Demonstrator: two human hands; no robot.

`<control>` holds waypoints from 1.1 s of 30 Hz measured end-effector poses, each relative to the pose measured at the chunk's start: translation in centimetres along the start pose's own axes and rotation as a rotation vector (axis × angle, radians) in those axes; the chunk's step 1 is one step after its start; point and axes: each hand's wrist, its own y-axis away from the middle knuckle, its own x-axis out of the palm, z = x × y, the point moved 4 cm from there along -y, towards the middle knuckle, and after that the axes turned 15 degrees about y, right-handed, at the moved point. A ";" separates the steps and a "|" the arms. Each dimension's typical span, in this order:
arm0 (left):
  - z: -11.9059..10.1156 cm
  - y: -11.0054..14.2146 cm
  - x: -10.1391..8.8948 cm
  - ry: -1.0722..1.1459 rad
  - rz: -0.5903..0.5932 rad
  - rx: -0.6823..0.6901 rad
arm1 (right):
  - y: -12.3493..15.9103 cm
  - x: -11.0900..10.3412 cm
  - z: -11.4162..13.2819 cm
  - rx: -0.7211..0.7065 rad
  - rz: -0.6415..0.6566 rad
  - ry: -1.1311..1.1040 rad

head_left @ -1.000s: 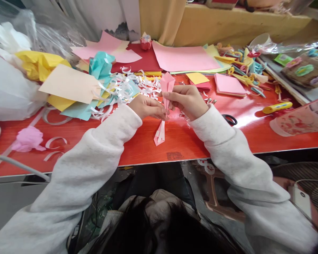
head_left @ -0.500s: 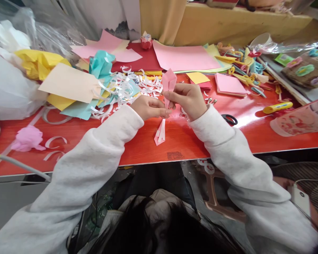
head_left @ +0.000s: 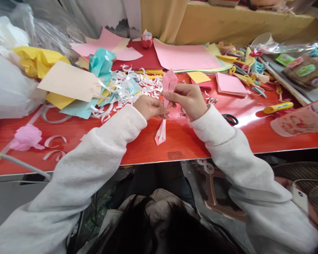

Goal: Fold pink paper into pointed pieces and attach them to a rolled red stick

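Your right hand and left hand pinch the pointed, creased pink paper piece upright above the glossy red tabletop (bare toward its front edge)

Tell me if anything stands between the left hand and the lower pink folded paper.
Nothing visible does: the lower pink folded paper is just on the near side of the left hand.

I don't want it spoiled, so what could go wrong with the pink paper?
The folded pink paper might crease or tear where the right hand pinches its narrow part. The other folded piece lies near the front of the table, so the left sleeve could perhaps knock it off.
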 end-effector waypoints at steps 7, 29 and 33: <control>0.3 0.0 -0.1 -0.102 -0.002 0.016 | 0.0 -0.3 0.3 0.022 -0.056 0.038; -0.1 0.3 0.5 0.001 0.104 -0.052 | 0.1 -0.1 0.0 0.079 0.078 -0.101; -1.3 0.2 -0.6 -0.091 -0.058 0.143 | 0.1 -0.3 0.2 0.087 0.110 -0.053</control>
